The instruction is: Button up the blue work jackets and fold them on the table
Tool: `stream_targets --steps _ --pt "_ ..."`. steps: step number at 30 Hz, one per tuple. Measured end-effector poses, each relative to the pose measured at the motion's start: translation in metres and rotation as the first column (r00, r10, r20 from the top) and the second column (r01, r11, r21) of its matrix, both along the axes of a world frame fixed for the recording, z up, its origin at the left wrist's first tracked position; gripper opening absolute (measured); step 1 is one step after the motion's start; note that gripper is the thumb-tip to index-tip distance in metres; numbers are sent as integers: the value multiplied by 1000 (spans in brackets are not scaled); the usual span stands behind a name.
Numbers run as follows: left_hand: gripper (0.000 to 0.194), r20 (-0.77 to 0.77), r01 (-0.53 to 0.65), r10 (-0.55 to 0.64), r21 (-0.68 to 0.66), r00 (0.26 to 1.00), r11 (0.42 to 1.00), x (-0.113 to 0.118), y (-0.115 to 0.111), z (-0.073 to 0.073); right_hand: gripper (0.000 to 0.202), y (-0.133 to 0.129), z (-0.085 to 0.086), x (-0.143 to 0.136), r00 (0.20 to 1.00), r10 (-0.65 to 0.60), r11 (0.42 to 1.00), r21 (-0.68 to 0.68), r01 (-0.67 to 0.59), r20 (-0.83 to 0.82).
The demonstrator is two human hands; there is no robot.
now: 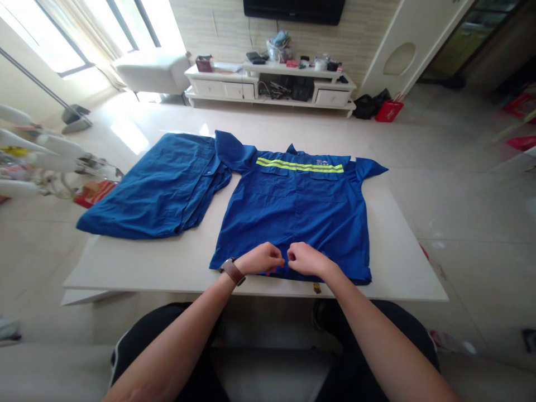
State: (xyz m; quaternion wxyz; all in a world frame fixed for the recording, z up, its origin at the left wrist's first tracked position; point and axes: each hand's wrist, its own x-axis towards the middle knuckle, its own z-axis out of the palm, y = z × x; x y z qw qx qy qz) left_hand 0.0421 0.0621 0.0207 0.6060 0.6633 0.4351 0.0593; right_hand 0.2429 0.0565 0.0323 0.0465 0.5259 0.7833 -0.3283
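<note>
Because the blue shirt (293, 215) lies flat on the desk (402, 262), hem (358, 278) toward its near side, the curled left hand (263, 258) and right hand (307, 259) reach it easily; whether gripping, I cannot tell.

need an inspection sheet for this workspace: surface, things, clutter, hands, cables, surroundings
Surface: white table, partly covered
Job's things: blue shirt, spread front up, with a reflective stripe; folded blue garment beside it
Clutter: small yellow-and-dark item at the table's front edge, too small to identify
Hands: left hand and right hand close together at the shirt's lower part, curled; grip unclear
Cables: thin cable hanging below the television
Surroundings: low white cabinet, red bag beside it
</note>
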Motion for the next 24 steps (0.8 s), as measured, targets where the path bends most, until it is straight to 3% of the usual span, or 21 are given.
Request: stream_targets --steps 3,5,9,15,18,21,24 --pt "22 -98 -163 212 364 972 917 1 5 -9 15 -11 -7 -12 994 90 996 -7 -89 68" --pt "27 -86 -124 189 489 978 863 3 7 -17 21 -17 -13 -22 987 104 994 -40 -100 124" --pt "31 -182 84 13 515 983 853 7 3 -31 26 -26 -20 -38 978 157 987 -59 -150 137" --pt "29 -365 225 -34 497 931 838 5 1 -34 13 -22 -20 -38 953 302 939 -177 -294 17" --pt "24 -400 230 -31 459 916 858 3 3 -33 22 -18 -19 -32 975 220 972 -90 -219 5" --pt "19 -430 243 -26 459 903 855 0 5 -32 36 -17 -19 -27 992 69 995 62 -76 106" --pt "20 -430 230 19 520 903 822 0 3 -32 39 -18 -20 -25 973 33 996 78 -52 226"
